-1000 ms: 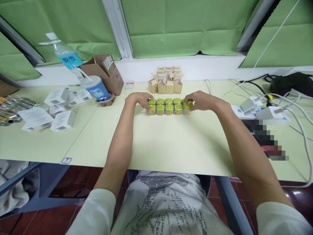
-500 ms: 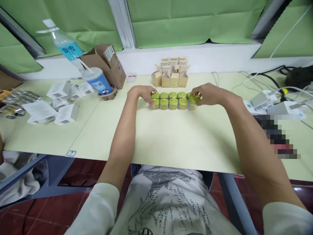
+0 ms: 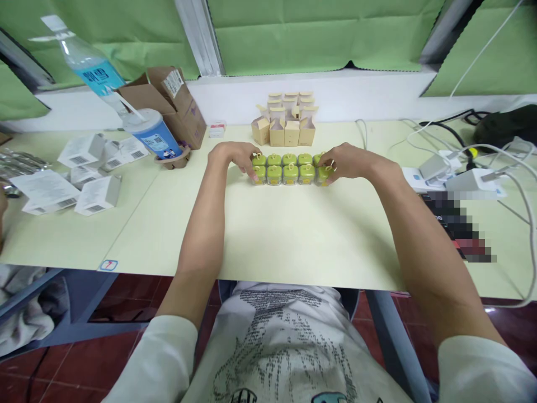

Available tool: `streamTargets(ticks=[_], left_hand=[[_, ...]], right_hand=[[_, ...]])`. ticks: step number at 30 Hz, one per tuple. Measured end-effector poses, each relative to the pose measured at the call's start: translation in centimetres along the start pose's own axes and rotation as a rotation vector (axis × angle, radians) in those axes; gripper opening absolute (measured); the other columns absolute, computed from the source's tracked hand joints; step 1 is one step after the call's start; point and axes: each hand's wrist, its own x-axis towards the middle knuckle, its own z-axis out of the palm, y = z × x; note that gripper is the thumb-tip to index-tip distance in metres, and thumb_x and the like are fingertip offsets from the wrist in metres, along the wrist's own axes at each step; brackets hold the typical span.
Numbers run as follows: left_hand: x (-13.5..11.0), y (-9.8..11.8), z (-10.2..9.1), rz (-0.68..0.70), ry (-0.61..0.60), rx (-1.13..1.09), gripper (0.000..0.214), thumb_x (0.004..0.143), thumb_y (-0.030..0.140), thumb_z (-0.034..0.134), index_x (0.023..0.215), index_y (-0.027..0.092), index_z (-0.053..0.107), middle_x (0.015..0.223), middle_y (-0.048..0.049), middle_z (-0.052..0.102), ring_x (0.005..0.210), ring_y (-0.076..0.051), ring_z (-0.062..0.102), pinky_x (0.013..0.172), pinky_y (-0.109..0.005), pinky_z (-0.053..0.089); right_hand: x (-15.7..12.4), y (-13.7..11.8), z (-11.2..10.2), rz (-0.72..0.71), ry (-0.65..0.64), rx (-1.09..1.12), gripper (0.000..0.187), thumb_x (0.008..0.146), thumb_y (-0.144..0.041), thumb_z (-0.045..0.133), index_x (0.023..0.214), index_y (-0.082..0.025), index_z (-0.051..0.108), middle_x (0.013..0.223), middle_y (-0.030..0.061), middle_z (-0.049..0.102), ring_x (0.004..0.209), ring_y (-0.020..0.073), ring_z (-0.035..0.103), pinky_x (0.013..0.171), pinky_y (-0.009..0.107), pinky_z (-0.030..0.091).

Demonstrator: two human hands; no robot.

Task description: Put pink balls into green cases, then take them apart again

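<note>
Several small green-lidded jars [image 3: 289,168] stand in two tight rows on the pale yellow table [image 3: 293,235]. My left hand [image 3: 232,155] curls against the left end of the rows, fingertips pressed on the end jar. My right hand [image 3: 346,161] is closed round the rightmost jar at the other end, thumb and fingers pinching it where it sits in line on the table. Behind the rows stand several small tan cardboard boxes [image 3: 285,120] with open flaps.
At the left lie white barcode-labelled boxes [image 3: 84,179], a blue paper cup with straw [image 3: 155,137], a tilted water bottle [image 3: 90,70] and a brown carton [image 3: 172,103]. Cables, white adapters [image 3: 453,176] and a black bag [image 3: 507,131] crowd the right side. Green curtains hang behind.
The rightmost jar, held tilted above the row end by my right hand, now sits down in line. My left hand stayed at the left end. The camera shifted slightly.
</note>
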Motion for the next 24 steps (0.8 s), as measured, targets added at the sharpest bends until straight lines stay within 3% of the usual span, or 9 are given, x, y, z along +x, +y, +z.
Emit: streamTargets(ticks=[4, 7, 13, 18, 24], left_hand=[[-0.2, 0.3, 0.0, -0.017, -0.021, 0.080, 0.112, 0.049, 0.053, 0.101, 0.152, 0.021, 0.070, 0.135, -0.0102, 0.079, 0.129, -0.038, 0.074, 0.111, -0.038, 0.055], [-0.4, 0.5, 0.0, -0.029, -0.024, 0.088, 0.113, 0.050, 0.055, 0.099, 0.154, 0.022, 0.067, 0.140, -0.0099, 0.078, 0.129, -0.036, 0.074, 0.110, -0.036, 0.055], [-0.4, 0.5, 0.0, -0.017, -0.040, 0.104, 0.111, 0.056, 0.051, 0.100, 0.154, 0.016, 0.064, 0.150, -0.0150, 0.074, 0.132, -0.035, 0.072, 0.114, -0.036, 0.053], [-0.1, 0.5, -0.2, -0.013, -0.061, 0.100, 0.110, 0.049, 0.054, 0.101, 0.150, 0.024, 0.069, 0.143, -0.0114, 0.079, 0.131, -0.034, 0.075, 0.115, -0.038, 0.056], [0.1, 0.3, 0.1, -0.038, -0.015, 0.070, 0.128, 0.043, 0.053, 0.103, 0.159, 0.020, 0.063, 0.146, -0.0163, 0.078, 0.133, -0.041, 0.074, 0.117, -0.043, 0.056]], right_hand=[[-0.2, 0.3, -0.2, 0.004, 0.006, 0.070, 0.039, 0.072, -0.030, 0.101, 0.109, -0.029, 0.090, 0.091, 0.0037, 0.083, 0.095, 0.0316, 0.079, 0.079, 0.043, 0.064], [-0.1, 0.1, -0.2, 0.057, 0.018, 0.110, 0.030, 0.073, -0.021, 0.100, 0.101, -0.027, 0.091, 0.085, 0.0043, 0.081, 0.095, 0.0323, 0.079, 0.084, 0.045, 0.065], [0.9, -0.2, 0.6, 0.186, 0.034, 0.081, 0.038, 0.073, -0.013, 0.100, 0.109, -0.021, 0.091, 0.091, 0.0086, 0.080, 0.092, 0.0320, 0.079, 0.089, 0.046, 0.067], [1.5, 0.8, 1.3, 0.124, 0.045, -0.021, 0.036, 0.076, -0.017, 0.097, 0.111, -0.020, 0.091, 0.104, 0.0111, 0.082, 0.097, 0.0325, 0.079, 0.096, 0.045, 0.067], [0.0, 0.5, 1.1, 0.004, 0.063, 0.064, 0.025, 0.079, -0.018, 0.092, 0.103, -0.024, 0.091, 0.092, 0.0051, 0.086, 0.104, 0.0337, 0.081, 0.098, 0.042, 0.065]])
